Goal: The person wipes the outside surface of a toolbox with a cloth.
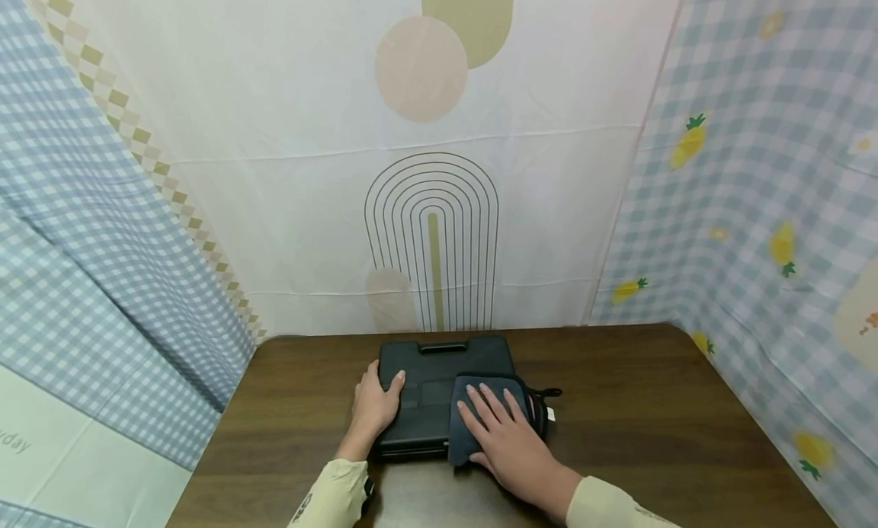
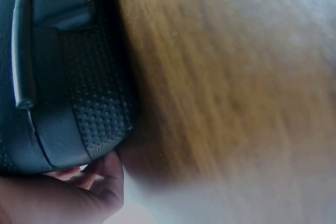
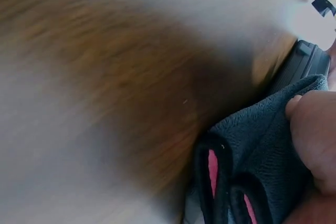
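A black hard case (image 1: 428,414) with a handle at its far edge lies on the table. My left hand (image 1: 373,404) holds its left side, thumb on the lid; in the left wrist view the hand (image 2: 89,192) is at the dotted corner of the case (image 2: 79,103). My right hand (image 1: 511,444) lies with spread fingers on a folded dark grey-blue cloth (image 1: 466,406), which overlaps the right part of the case. The right wrist view shows the cloth (image 3: 262,129) with black-bound, pink-lined folds beside the right hand (image 3: 317,140).
The brown wooden table (image 1: 638,406) extends around the case. A black loop and a white tag (image 1: 551,414) stick out at the cloth's right side. Behind the table hangs a patterned white curtain (image 1: 549,231), with checked blue fabric (image 1: 748,170) at both sides.
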Motion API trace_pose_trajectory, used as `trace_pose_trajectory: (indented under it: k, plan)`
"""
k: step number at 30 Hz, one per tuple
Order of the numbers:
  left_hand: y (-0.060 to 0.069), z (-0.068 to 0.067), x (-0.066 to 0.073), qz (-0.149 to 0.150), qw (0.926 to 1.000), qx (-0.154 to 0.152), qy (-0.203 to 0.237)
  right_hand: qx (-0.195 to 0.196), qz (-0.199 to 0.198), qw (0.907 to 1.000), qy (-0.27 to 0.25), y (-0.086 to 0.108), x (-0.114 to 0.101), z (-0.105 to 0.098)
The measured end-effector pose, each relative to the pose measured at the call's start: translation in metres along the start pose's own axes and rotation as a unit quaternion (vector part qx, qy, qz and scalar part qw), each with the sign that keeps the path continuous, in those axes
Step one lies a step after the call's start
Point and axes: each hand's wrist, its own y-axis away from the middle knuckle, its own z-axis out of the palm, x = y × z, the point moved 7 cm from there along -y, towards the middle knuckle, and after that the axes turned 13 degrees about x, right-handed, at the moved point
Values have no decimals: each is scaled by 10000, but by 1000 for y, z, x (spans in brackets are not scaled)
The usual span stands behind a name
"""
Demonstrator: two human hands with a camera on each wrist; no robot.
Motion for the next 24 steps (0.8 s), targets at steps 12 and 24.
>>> trace_pose_trajectory:
  k: [12, 24]
  plan:
    - [0, 0, 1, -5, 10000, 13, 2, -186, 110, 9993, -303, -3, -1, 4]
    - [0, 0, 0, 9, 10000, 41, 37, -413, 298, 9933, -1039, -10, 3, 5]
